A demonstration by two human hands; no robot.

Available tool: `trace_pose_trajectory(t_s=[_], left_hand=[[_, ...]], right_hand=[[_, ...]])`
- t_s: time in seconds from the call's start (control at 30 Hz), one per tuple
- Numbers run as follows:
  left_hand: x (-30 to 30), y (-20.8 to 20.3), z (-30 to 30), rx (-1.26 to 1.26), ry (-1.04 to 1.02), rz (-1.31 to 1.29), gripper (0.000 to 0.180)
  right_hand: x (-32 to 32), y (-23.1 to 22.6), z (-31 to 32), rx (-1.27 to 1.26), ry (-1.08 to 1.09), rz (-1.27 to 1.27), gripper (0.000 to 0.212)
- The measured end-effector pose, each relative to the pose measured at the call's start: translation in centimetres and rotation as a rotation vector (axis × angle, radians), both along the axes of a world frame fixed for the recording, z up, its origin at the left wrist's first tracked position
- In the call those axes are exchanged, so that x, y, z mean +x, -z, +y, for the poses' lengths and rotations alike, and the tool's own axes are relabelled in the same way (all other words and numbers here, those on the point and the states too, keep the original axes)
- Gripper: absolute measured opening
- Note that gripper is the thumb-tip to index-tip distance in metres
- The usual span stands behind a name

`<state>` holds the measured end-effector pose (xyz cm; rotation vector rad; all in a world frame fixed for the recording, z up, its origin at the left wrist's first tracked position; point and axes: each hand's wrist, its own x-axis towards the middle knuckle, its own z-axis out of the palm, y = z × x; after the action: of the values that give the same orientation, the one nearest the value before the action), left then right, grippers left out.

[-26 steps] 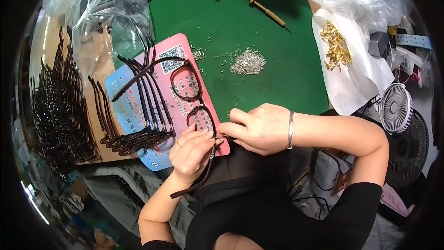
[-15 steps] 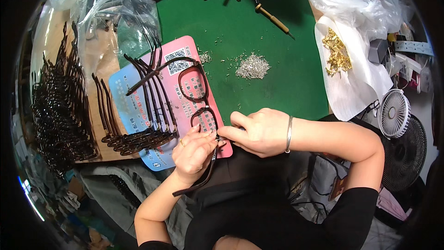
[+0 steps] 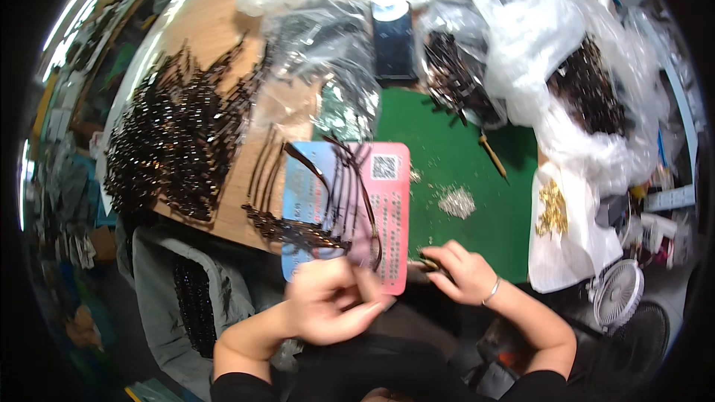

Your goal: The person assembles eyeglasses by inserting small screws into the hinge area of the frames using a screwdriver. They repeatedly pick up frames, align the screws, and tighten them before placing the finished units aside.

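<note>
My left hand [image 3: 328, 304], blurred by motion, is curled over the lower edge of a blue and pink printed card [image 3: 395, 216]. It grips a dark eyeglass frame [image 3: 371, 205], which rises from the fingers above the card and is partly smeared. To its right, my right hand [image 3: 468, 275] is at the near edge of the green mat [image 3: 488, 242], closed around a small dark tool [image 3: 427, 261] whose kind I cannot make out. Several dark eyeglass frames [image 3: 294, 229] stand in a row at the card's left side.
A heap of dark frames [image 3: 182, 141] covers the left of the table. Small silvery bits [image 3: 456, 202] lie on the mat, with a screwdriver [image 3: 493, 156] beyond. Gold pieces [image 3: 553, 208] rest on white paper at right. Plastic bags [image 3: 320, 45] and a dark box [image 3: 393, 41] stand behind.
The view has shifted, showing more of the table's far side. My hands have drawn apart; the left has lifted the eyeglass frame, and the right has pulled away with the tool.
</note>
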<state>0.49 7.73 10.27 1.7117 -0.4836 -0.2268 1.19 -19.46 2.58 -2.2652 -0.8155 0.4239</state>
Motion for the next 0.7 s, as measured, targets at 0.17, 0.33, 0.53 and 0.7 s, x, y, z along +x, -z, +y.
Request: trace_pose_trajectory(t_s=[0.17, 0.33, 0.53, 0.7], left_hand=[[-6.5, -5.2, 11.1, -0.614, -0.248, 0.519, 0.033], [-4.2, -3.2, 9.9, -0.328, -0.453, 0.710, 0.022], [-1.0, -0.1, 3.3, 0.787, -0.205, -0.210, 0.021], [0.7, 6.9, -0.7, 1.108, -0.109, -0.394, 0.051]], right_hand=[[-0.7, 0.1, -2.3, 0.125, 0.251, 0.104, 0.026], [-0.5, 0.3, -1.2, 0.110, 0.292, 0.064, 0.022], [-1.0, -0.3, -0.5, 0.070, 0.310, 0.008, 0.018], [-1.5, 0.7, -1.5, 0.096, 0.377, -0.110, 0.020]])
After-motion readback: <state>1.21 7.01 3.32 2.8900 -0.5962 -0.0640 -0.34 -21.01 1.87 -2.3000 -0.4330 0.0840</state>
